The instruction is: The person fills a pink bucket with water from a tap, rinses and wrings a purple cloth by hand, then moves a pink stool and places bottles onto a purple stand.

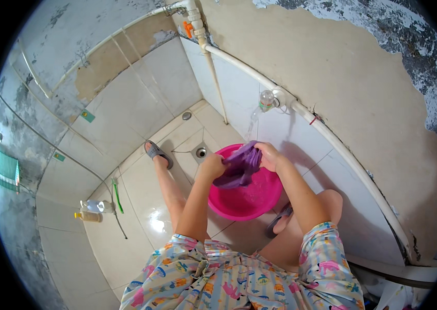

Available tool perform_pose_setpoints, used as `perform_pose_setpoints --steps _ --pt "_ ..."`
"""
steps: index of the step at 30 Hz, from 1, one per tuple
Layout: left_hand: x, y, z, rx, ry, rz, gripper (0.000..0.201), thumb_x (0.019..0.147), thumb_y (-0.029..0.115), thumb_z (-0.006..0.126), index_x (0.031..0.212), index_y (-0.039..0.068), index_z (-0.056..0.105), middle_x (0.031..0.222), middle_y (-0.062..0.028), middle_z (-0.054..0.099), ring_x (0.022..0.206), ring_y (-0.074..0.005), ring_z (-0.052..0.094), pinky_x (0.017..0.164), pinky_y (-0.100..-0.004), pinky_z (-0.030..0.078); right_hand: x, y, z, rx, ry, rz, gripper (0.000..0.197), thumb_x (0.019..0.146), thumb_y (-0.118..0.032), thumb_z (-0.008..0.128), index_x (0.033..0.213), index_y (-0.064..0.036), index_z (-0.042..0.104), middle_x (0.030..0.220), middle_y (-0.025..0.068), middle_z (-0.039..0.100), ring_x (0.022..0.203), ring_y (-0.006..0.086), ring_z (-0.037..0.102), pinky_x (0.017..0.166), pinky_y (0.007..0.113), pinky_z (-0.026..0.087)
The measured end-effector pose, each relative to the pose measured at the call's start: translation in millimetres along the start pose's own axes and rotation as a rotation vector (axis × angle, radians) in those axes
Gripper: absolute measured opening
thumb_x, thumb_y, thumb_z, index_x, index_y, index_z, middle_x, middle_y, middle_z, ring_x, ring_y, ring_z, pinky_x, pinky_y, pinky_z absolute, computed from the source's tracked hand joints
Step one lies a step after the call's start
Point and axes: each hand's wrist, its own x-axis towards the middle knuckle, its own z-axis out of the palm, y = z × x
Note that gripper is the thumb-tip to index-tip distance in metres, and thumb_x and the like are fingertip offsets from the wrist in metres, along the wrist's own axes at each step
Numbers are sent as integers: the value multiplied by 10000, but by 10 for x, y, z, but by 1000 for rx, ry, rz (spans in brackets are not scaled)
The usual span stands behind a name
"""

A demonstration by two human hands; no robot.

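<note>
A purple cloth [241,168] is stretched between my two hands above a bright pink basin [247,209] on the tiled floor. My left hand [213,166] is closed on the cloth's left side. At its upper right edge, my right hand [268,156] grips it with bent fingers. Water runs from a wall tap [266,99] into the far side of the basin, just beyond the cloth. The cloth hides part of the basin's inside, where some water shows. What exact kind of cloth it is, I cannot tell.
A floor drain [201,153] lies left of the basin. Bottles [94,206] and a green-handled brush [118,196] rest by the left wall. My slippered feet stand either side of the basin. A white pipe [332,137] runs along the right wall.
</note>
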Motion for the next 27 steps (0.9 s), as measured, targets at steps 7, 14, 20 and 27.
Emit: perform_pose_setpoints --steps 7,14,20,27 --pt "178 125 348 -1468 -105 -166 372 837 340 527 986 6 592 929 -122 633 814 -250 613 745 -371 484 379 348 4 -368 588 -684 316 822 -148 472 1111 -22 495 954 101 593 876 180 569 799 263 428" --pt "398 329 675 -1630 262 -524 526 869 544 423 854 35 552 847 -104 589 747 -240 557 679 -371 466 71 435 748 -700 472 -964 211 800 -166 567 677 1 529 626 96 519 619 203 494 599 306 397" --pt "367 468 624 -1600 211 -575 488 902 482 399 981 27 558 885 -79 585 772 -210 558 710 -341 472 257 435 427 -1028 796 -597 379 882 -335 451 791 7 589 773 224 595 755 399 566 668 447 436" --pt "209 382 225 -1489 71 -359 233 778 208 560 900 11 586 743 -43 587 637 -157 560 601 -302 465 111 162 243 -427 -23 -357 321 801 -166 516 1060 21 548 901 59 606 813 118 545 748 280 432"
